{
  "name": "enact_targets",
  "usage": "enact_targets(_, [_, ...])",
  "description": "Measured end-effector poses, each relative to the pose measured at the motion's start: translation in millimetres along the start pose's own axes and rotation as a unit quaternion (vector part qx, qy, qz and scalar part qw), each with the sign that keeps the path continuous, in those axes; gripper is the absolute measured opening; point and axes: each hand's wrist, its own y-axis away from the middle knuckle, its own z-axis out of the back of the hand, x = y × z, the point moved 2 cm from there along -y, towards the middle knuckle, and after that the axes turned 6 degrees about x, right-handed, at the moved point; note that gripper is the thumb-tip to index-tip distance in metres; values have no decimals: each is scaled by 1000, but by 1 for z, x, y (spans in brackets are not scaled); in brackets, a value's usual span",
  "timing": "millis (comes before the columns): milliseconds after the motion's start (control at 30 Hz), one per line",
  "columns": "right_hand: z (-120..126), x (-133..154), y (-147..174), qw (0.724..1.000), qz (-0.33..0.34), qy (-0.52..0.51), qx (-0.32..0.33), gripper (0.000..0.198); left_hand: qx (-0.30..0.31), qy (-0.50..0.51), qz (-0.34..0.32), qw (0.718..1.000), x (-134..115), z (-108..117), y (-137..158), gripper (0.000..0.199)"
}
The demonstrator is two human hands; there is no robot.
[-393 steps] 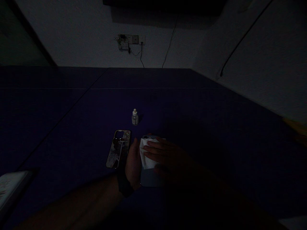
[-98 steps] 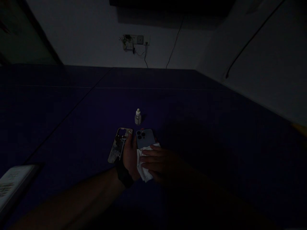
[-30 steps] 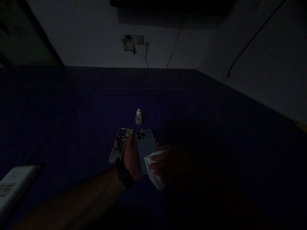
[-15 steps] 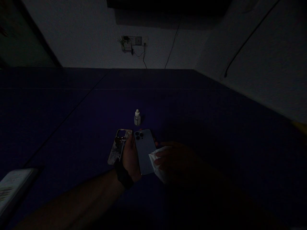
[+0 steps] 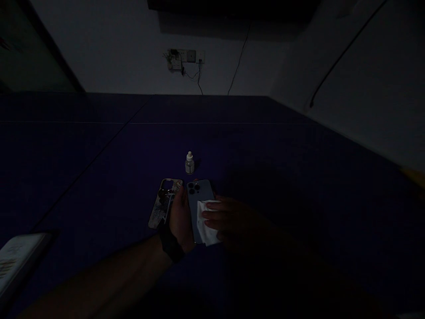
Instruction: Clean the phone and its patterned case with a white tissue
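A blue-grey smartphone [image 5: 194,204] lies back up in my left hand [image 5: 181,217], its camera cluster at the far end. My left fingers wrap under it, mostly hidden, with the thumb along its left edge. My right hand [image 5: 229,217] presses a white wipe [image 5: 205,232] flat against the phone's back, over the lower right part. A patterned phone case [image 5: 162,204] with a camera cut-out lies just left of my left hand, partly behind the thumb. Beyond the phone stands a small clear bottle [image 5: 189,166] with a white dropper top, upright.
The room is very dark. A dark blue surface [image 5: 149,146] stretches to the wall. At the lower left lies a white box or pack [image 5: 23,252]. Wall sockets [image 5: 186,56] with hanging cables are at the back. A yellow thing [image 5: 413,174] shows at the right edge.
My right hand has moved left with the wipe, from the phone's right edge onto its back. My left hand, the phone, the case and the bottle are nearly where they were.
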Motion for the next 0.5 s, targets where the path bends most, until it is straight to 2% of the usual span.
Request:
enact_targets(133, [8,-4,3,999,-16,20,-23,22,-1,-7,-10,1000,0,-7,0,48])
enact_targets(267, [7,-5,2,997,-51,52,-24,25,-6,3,-14,1000,-3,-8,0,51])
enact_targets(367, [2,-1,0,999,-28,29,-20,29,11,2,-3,1000,-1,-2,-1,52])
enact_targets(500, [2,-2,0,1000,-8,16,-19,23,8,2,-11,1000,1,-3,0,49])
